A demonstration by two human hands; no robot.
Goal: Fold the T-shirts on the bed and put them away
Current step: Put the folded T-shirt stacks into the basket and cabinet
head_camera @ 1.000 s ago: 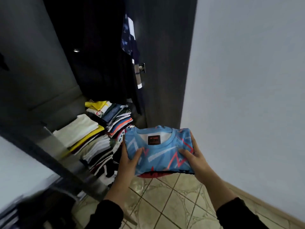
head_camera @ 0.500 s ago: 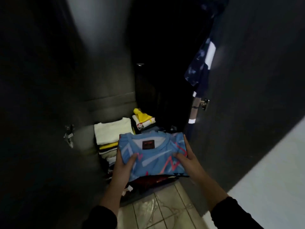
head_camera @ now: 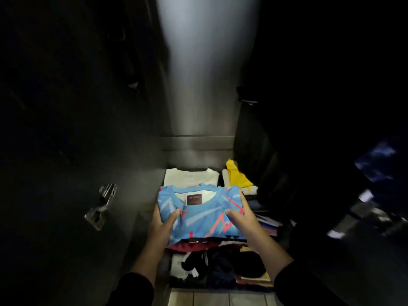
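A stack of folded T-shirts, topped by a light blue one with pink and white zigzags (head_camera: 202, 215), is held over the clothes piles low inside a dark wardrobe. My left hand (head_camera: 164, 221) grips its left edge, thumb on top and fingers underneath. On the right edge my right hand (head_camera: 242, 215) holds it the same way. A dark red shirt (head_camera: 187, 245) shows under the blue one. Whether the stack rests on the pile below cannot be told.
A white folded pile (head_camera: 191, 176) lies behind the stack and a yellow-topped pile (head_camera: 237, 177) at the back right. Dark garments (head_camera: 223, 263) lie in front. A metal hinge (head_camera: 100, 208) juts from the left panel. Hanging dark clothes (head_camera: 309, 151) crowd the right. Floor tiles (head_camera: 209, 298) show below.
I have leaned further into the wardrobe. The stack has moved forward over the piles, both hands keeping the same grip. The white wall and most of the floor have left the view.
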